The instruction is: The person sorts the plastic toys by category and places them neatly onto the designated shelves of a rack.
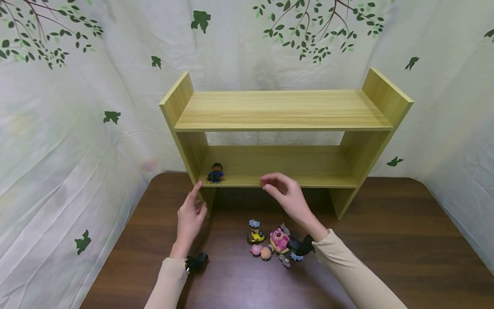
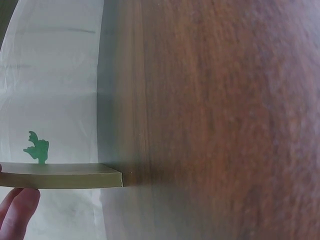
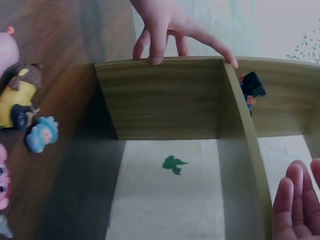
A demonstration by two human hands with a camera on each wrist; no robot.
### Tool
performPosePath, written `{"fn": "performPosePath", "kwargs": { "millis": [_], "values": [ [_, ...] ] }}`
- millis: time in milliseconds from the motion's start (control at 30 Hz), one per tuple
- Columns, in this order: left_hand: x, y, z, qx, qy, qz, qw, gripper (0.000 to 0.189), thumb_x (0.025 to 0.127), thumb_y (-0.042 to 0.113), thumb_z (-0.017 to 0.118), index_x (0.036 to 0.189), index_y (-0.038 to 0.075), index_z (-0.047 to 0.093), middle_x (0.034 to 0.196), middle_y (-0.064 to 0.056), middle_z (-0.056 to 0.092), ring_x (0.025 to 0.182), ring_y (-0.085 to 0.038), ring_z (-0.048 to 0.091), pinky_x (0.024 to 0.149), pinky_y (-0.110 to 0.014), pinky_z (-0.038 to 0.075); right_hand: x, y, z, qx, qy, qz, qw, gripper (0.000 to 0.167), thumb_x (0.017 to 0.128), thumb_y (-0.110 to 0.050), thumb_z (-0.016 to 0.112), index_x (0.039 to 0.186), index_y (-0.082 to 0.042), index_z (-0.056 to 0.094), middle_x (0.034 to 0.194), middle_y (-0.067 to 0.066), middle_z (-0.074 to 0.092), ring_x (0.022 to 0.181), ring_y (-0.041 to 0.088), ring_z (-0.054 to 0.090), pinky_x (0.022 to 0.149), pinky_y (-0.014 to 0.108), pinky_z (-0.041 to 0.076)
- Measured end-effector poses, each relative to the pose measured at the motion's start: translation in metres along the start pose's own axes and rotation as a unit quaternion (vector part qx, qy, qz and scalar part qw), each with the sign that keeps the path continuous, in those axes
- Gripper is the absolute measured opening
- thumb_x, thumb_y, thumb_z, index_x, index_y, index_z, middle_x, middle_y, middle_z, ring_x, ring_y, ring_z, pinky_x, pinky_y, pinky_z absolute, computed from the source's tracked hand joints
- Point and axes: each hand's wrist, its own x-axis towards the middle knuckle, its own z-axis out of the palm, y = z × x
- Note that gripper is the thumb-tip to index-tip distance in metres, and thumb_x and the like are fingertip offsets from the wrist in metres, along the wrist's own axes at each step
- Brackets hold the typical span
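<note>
Wooden shelf (image 1: 278, 109) straddles the far desk (image 1: 405, 240), open gap between boards | left hand (image 1: 190, 216): extended fingers touching its left side | right hand (image 1: 285, 193) hovers, loosely curved, holding nothing | toy figure (image 1: 217, 174): lower board's left end, just beyond left hand | toy cluster (image 1: 278, 239): desk, beneath right wrist

Pale wooden shelf (image 1: 283, 118) upright on table (image 1: 405, 240)
</note>
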Motion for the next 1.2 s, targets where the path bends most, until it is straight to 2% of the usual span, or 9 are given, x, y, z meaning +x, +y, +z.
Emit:
{"fn": "performPosePath", "kwargs": {
  "millis": [200,300,433,533,633,767,900,1067,1200],
  "values": [
    [0.000,-0.001,0.001,0.002,0.002,-0.002,1.0000,0.078,0.079,-0.013,0.063,0.144,0.024,0.042,0.126,-0.016,0.057,0.083,-0.033,0.064,0.057,-0.043,0.053,-0.010,0.027,-0.007,0.037,-0.012,-0.015,0.9992,0.023,0.091,0.009,0.055,0.113,0.011,0.060,0.108,0.027,0.061,0.099,0.023,0.061,0.088,0.037,0.049],
    [-0.001,-0.002,0.001,0.007,0.001,-0.003,1.0000,0.078,0.079,-0.013,0.063,0.144,0.025,0.041,0.125,-0.016,0.057,0.083,-0.032,0.064,0.058,-0.043,0.053,-0.016,0.031,-0.009,0.044,-0.019,-0.023,0.9986,0.023,0.092,0.006,0.057,0.114,0.010,0.060,0.108,0.028,0.061,0.099,0.022,0.062,0.088,0.039,0.048],
    [-0.001,-0.001,0.001,0.008,0.000,-0.001,1.0000,0.079,0.079,-0.013,0.063,0.145,0.025,0.040,0.124,-0.016,0.057,0.083,-0.032,0.064,0.057,-0.042,0.053,-0.026,0.036,-0.011,0.034,-0.024,-0.019,0.9990,0.024,0.092,0.005,0.057,0.115,0.006,0.061,0.109,0.025,0.062,0.100,0.021,0.062,0.088,0.036,0.049],
    [-0.001,0.000,0.001,0.005,0.000,0.001,1.0000,0.079,0.079,-0.014,0.063,0.145,0.024,0.041,0.122,-0.016,0.058,0.084,-0.032,0.064,0.057,-0.042,0.052,-0.033,0.029,-0.011,0.008,-0.027,-0.005,0.9996,0.024,0.091,0.008,0.056,0.114,0.007,0.060,0.109,0.025,0.062,0.099,0.022,0.062,0.086,0.032,0.049],
    [-0.001,0.000,0.001,0.006,-0.001,0.002,1.0000,0.079,0.079,-0.014,0.063,0.145,0.024,0.041,0.120,-0.015,0.058,0.083,-0.031,0.064,0.057,-0.041,0.052,-0.041,0.035,-0.013,-0.016,-0.033,0.000,0.9993,0.025,0.090,0.011,0.055,0.114,0.009,0.060,0.108,0.026,0.062,0.098,0.024,0.062,0.085,0.030,0.050],
    [0.000,0.000,0.001,0.006,-0.004,-0.003,1.0000,0.077,0.080,-0.013,0.062,0.145,0.023,0.042,0.120,-0.015,0.059,0.083,-0.031,0.063,0.057,-0.041,0.052,-0.051,0.060,-0.018,-0.025,-0.040,0.006,0.9989,0.027,0.089,0.010,0.056,0.116,0.007,0.059,0.109,0.025,0.062,0.099,0.024,0.062,0.084,0.029,0.050],
    [0.000,0.001,0.001,0.006,-0.006,-0.007,0.9999,0.076,0.080,-0.012,0.062,0.144,0.022,0.042,0.119,-0.014,0.059,0.084,-0.031,0.063,0.057,-0.040,0.052,-0.060,0.074,-0.022,-0.030,-0.047,0.017,0.9983,0.028,0.090,0.005,0.058,0.118,0.004,0.059,0.111,0.022,0.062,0.100,0.024,0.061,0.085,0.029,0.049],
    [-0.001,0.001,0.001,0.008,-0.006,-0.003,0.9999,0.076,0.080,-0.012,0.062,0.145,0.022,0.042,0.116,-0.014,0.060,0.083,-0.031,0.063,0.056,-0.040,0.051,-0.071,0.085,-0.026,-0.041,-0.069,0.019,0.9966,0.030,0.089,0.003,0.060,0.119,0.006,0.058,0.113,0.025,0.061,0.103,0.035,0.059,0.086,0.035,0.049],
    [-0.001,0.001,0.001,0.008,-0.003,-0.001,1.0000,0.077,0.080,-0.013,0.062,0.145,0.022,0.042,0.115,-0.014,0.060,0.083,-0.031,0.063,0.056,-0.040,0.051,-0.079,0.093,-0.029,-0.061,-0.091,0.039,0.9932,0.034,0.087,0.001,0.064,0.121,0.003,0.058,0.117,0.023,0.060,0.108,0.041,0.056,0.089,0.043,0.047]
  ]
}}
